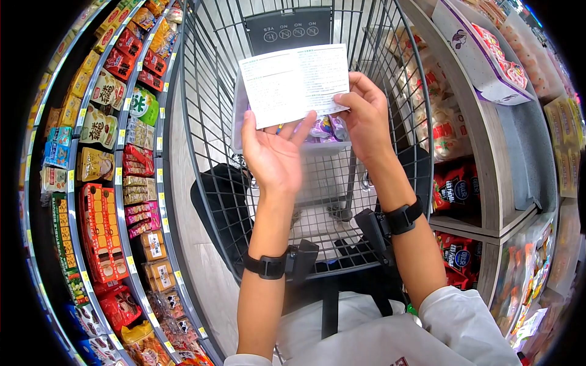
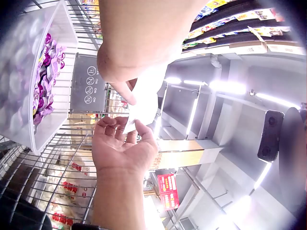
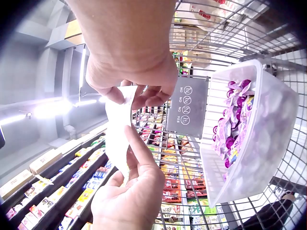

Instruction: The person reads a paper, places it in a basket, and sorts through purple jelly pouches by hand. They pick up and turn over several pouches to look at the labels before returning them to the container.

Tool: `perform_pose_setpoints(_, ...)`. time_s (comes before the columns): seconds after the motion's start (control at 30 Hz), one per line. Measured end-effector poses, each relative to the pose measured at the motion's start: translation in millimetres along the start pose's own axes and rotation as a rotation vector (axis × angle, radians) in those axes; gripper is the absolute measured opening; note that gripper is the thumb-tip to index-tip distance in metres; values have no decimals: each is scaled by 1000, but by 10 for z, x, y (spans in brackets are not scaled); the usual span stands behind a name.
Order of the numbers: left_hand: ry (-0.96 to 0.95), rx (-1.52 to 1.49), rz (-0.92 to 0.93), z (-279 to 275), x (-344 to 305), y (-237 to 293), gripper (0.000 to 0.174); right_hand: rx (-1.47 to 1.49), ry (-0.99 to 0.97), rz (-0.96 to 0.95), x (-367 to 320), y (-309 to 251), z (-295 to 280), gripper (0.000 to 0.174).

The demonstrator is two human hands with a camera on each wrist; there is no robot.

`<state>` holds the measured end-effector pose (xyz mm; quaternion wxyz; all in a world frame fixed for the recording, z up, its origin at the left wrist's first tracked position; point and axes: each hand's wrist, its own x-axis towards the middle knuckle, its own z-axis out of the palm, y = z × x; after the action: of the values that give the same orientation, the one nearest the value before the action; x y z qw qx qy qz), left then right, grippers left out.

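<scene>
A white printed sheet (image 1: pixel 292 85) with a fold down its middle is held up over the shopping cart. My left hand (image 1: pixel 274 160) is palm up at its lower left, thumb by the left edge and fingers partly hidden behind it. One finger overlaps the lower edge. The right hand (image 1: pixel 366 116) pinches the sheet's right edge between thumb and fingers. In the right wrist view, the sheet (image 3: pixel 120 129) appears almost edge-on between both hands. Beneath it in the cart stands a translucent plastic bin (image 1: pixel 241 137) with purple-wrapped packets (image 3: pixel 235 117).
The metal-wire cart (image 1: pixel 207 122) carries a dark sign panel (image 1: pixel 290 32) at its far end. Snack shelves (image 1: pixel 116 158) line the left side. On the right, a wooden shelf unit (image 1: pixel 488 158) holds red packets (image 1: pixel 456 189) and a white-and-purple carton (image 1: pixel 464 43).
</scene>
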<state>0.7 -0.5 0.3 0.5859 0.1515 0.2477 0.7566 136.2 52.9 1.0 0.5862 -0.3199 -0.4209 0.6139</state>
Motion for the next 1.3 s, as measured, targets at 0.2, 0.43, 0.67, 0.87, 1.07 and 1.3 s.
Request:
perform_pose_setpoints(0.2,-38,197,-87,-6,3,-45,46,-24,-31,5,28,77,-5,21)
perform_pose_setpoints(0.43,-146,518,-351,-89,14,-220,30,-209,-62,291,56,218,-160,18)
perform_pose_setpoints(0.67,-123,829,-262,43,274,-177,24,-227,498,-119,182,342,-439,21)
perform_pose_setpoints(0.87,-276,1482,-216,-138,783,-266,31,-1065,285,-249,117,795,-696,31)
perform_pose_setpoints(1.07,-550,1926,173,-460,1068,-833,77,-1183,178,-145,161,1089,-862,30)
perform_pose_setpoints(1.3,-592,2264,108,-216,1305,-1059,26,-1245,298,54,96,699,-597,27)
